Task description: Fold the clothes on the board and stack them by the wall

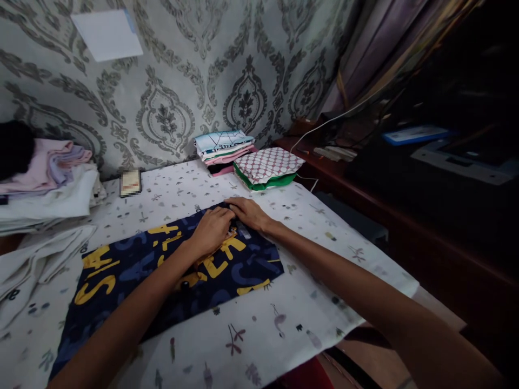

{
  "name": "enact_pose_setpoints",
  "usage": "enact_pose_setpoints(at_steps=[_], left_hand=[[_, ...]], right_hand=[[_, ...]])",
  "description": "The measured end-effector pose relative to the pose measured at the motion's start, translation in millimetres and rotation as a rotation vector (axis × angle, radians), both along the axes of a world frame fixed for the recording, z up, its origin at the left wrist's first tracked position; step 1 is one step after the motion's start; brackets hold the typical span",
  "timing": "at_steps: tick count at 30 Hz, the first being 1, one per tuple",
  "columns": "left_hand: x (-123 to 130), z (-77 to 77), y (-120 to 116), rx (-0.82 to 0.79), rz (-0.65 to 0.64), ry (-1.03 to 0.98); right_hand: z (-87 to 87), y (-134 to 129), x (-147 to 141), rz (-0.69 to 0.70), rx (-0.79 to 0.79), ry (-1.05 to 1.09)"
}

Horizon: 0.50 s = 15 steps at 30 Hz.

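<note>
Left hand (213, 229) and right hand (246, 213) sit together near the far edge of a navy garment with yellow lettering (221, 278), fingers bent down onto the fabric; whether they pinch or merely press, I cannot tell. The garment lies mostly flat on a white printed cloth (259, 327), with a ruck beside the left hand; a sideways pull there could bunch it further. The left forearm passes over the lettering and, if lowered, might drag the fabric askew. Toward the body, a strip of cloth separates the garment from the near edge, while the right side offers more room before the corner. Leftward space is tighter: a white garment (44, 256) lies just beside it, and sweeping that way could catch it. Farther off, open cloth leads to a folded checked-and-green bundle (267, 166) beside a folded clothes stack (225, 147); an overreaching right hand could topple either.
</note>
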<state>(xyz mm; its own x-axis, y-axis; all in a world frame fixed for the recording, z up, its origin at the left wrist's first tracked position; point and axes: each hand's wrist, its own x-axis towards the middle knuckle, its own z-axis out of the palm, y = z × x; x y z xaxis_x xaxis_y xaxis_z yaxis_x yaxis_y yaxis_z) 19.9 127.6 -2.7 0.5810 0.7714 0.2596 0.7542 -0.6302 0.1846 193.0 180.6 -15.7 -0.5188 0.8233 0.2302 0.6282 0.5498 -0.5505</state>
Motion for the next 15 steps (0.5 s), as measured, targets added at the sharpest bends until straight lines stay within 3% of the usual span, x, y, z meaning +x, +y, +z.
enact_pose_setpoints(at_steps=[2,6,11,15], left_hand=[[-11,1.3,-2,-0.027,-0.005,-0.071],[-47,-0.1,-15,-0.085,0.113,-0.105],[-126,-3.0,-38,-0.215,0.243,0.077],[-176,5.1,-68,-0.178,0.468,0.107]], right_hand=[[-2.7,-2,2,0.02,0.0,0.007],[-6.1,-9,5,0.059,0.038,-0.04],[-12.7,-8,8,0.082,0.085,-0.15],[-16.7,-4,9,0.101,0.129,-0.205]])
